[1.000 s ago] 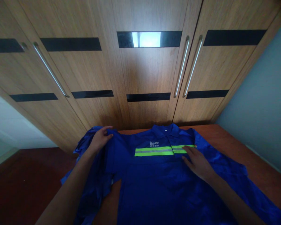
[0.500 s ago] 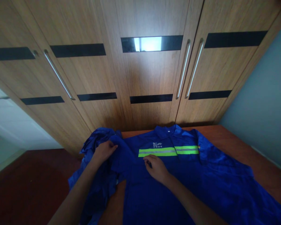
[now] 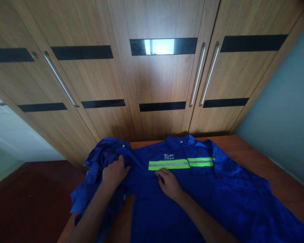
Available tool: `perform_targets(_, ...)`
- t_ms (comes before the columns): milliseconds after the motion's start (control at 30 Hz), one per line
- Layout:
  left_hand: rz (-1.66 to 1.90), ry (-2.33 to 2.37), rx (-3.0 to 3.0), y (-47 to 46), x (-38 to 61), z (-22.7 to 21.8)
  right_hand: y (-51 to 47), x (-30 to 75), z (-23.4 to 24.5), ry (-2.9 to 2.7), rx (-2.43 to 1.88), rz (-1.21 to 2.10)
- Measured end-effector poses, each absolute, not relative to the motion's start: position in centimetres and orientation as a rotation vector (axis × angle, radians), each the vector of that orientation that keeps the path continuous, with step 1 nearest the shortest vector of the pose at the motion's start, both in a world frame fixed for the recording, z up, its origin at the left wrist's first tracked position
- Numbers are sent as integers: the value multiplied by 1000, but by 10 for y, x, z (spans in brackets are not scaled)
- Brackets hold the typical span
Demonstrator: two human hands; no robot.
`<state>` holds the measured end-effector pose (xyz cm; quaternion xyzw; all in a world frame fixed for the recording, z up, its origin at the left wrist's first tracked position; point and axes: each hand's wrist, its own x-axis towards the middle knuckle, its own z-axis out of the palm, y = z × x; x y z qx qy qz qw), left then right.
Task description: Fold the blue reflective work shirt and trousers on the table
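Note:
A blue work jacket (image 3: 207,195) with a yellow-green reflective stripe (image 3: 179,163) lies spread front-up on a brown wooden table (image 3: 276,168). Its collar points toward the wardrobe. My left hand (image 3: 114,172) rests on the jacket's left shoulder, fingers together and pressing the cloth beside the bunched left sleeve (image 3: 101,158). My right hand (image 3: 168,182) lies on the chest just below the stripe, fingers curled lightly against the fabric. The bunched sleeve hangs over the table's left edge.
A tall wooden wardrobe (image 3: 157,77) with long metal handles (image 3: 198,74) and black inlay bands stands right behind the table. A grey-blue wall (image 3: 288,111) closes the right side. Dark red floor (image 3: 27,195) lies to the left.
My right hand slid from the right end of the stripe to the middle of the chest. My left hand moved down from the sleeve edge onto the shoulder.

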<state>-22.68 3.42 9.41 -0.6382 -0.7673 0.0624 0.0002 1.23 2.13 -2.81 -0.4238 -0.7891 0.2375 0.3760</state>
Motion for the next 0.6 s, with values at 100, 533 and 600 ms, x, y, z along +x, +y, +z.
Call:
perform_targets(100,276,-2434,-2025,15,-225,97,21,12,-28,-2026,-1094,609)
perform_targets(533,-211,-2617,-2087,-21,-256,86,21,12,-29,-2010,-1062,590)
perform_targets(600,-252,-2637,-2075,-21,-262,85,21,13,-29,-2010,-1059,590)
